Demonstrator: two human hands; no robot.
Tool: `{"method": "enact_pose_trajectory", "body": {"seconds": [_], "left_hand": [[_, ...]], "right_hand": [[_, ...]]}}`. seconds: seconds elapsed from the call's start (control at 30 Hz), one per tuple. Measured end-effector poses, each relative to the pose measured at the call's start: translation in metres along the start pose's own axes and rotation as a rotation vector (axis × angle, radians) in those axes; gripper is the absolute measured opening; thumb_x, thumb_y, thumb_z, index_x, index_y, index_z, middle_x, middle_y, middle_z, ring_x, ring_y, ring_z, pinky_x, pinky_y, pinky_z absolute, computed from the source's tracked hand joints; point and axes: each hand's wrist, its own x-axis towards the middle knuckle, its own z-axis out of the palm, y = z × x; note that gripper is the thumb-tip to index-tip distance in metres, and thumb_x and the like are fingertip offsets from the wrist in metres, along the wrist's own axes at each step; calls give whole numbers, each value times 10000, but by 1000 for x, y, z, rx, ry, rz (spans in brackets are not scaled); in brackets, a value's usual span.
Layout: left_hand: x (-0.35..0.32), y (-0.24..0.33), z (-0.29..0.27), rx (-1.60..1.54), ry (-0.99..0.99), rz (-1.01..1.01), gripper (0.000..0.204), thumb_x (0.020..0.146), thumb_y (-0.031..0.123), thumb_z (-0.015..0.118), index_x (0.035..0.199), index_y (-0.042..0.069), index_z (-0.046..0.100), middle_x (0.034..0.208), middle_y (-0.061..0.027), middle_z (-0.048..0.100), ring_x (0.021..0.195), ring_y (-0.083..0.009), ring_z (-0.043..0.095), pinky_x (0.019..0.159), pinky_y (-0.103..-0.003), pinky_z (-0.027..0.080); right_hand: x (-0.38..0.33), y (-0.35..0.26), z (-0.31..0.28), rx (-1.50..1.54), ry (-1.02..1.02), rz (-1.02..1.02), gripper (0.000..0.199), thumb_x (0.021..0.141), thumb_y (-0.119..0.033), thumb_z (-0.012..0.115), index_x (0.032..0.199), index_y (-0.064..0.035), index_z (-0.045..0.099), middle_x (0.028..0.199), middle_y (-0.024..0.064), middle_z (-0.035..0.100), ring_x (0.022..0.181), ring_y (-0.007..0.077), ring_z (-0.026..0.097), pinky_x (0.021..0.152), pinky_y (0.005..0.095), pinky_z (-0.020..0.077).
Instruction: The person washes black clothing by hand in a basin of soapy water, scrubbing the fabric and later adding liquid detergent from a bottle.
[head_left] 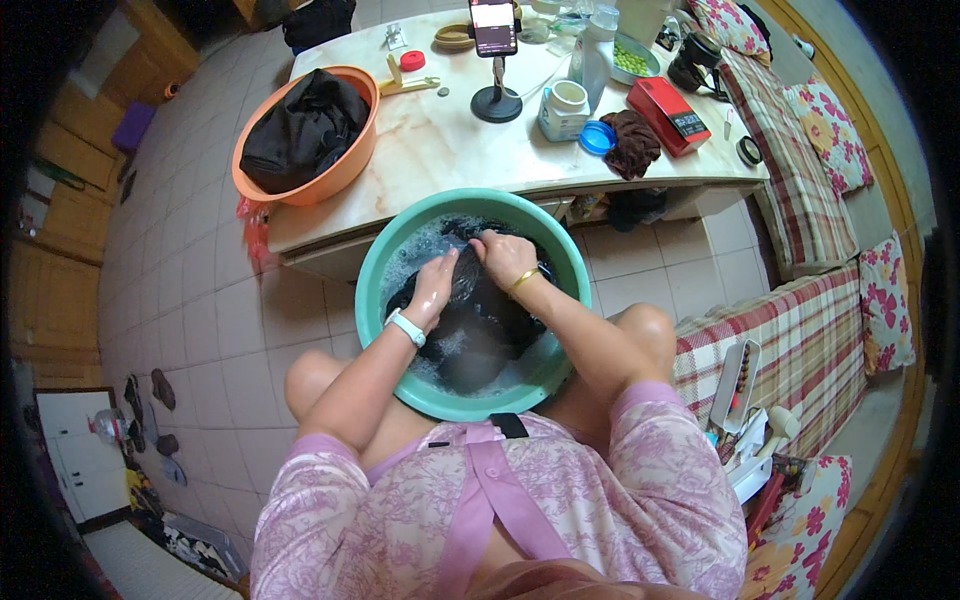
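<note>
A green basin [369, 300] stands in front of me, holding soapy water and a soaked black cloth garment [480, 325]. My left hand [434, 287], a pale watch on its wrist, is closed on a raised fold of the garment. Opposite it, my right hand [506, 260], with a gold bangle, grips the same cloth, fingers curled. A dark, wet stretch of fabric spans the gap between both hands. Much of the garment lies under the suds, so its kind cannot be made out.
On the marble-topped table [420, 150] are an orange basin [370, 130] with black cloth, a phone [495, 28] on a stand, an open white tub [566, 105], its blue lid [598, 138], a brown rag [632, 143] and a red box [668, 115]. A plaid sofa [770, 340] lies right.
</note>
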Motion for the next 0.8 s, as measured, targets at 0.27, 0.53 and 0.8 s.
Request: {"method": "enact_pose_trajectory", "body": {"seconds": [0.27, 0.53, 0.8], "left_hand": [[-5, -4, -10, 949, 95, 655, 231, 745, 157, 589, 946, 54, 538, 929, -155, 484, 929, -316, 489, 781, -402, 411], [17, -26, -17, 1007, 63, 163, 417, 753, 359, 585, 959, -3, 563, 949, -229, 569, 904, -388, 530, 792, -438, 414], [8, -13, -8, -186, 140, -14, 427, 871, 363, 460, 1118, 15, 450, 1062, -129, 523, 943, -201, 494, 840, -329, 384]], "right_hand": [[-9, 13, -7, -33, -76, -28, 303, 738, -332, 607, 863, -59, 563, 823, 148, 547, 816, 312, 534, 689, 397, 450], [-8, 23, 15, -204, -232, -53, 222, 745, -284, 578, 843, -85, 577, 787, 134, 561, 812, 296, 539, 694, 402, 431], [-17, -34, 2, 441, 120, -79, 145, 757, -168, 557, 769, -25, 536, 742, 161, 534, 742, 334, 519, 654, 412, 417]]}}
